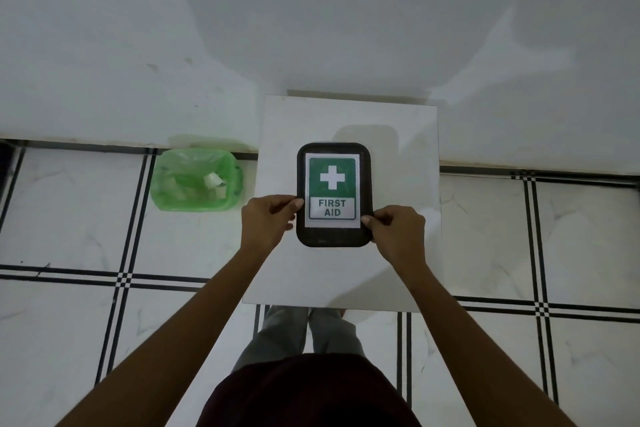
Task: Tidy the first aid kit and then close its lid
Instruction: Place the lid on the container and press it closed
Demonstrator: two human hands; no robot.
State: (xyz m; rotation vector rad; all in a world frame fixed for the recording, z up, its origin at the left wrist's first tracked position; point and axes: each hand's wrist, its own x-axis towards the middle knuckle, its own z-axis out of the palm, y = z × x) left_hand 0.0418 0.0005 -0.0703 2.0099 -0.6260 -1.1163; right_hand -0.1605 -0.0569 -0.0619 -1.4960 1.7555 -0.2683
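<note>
arms (180, 333): bare, no sleeves seen | top (308, 392): dark maroon | trousers (277, 333): grey

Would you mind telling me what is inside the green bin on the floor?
The green bin has a clear liner and holds a few crumpled white scraps. What they are is too small to tell, and anything beneath them is hidden.

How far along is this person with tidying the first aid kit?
Nearly finished, it seems. The lid already lies on the kit, so the contents are hidden. The left hand and right hand grip its near edges, apparently pressing it shut. Scraps lie in the green bin. Only letting go looks left.
</note>
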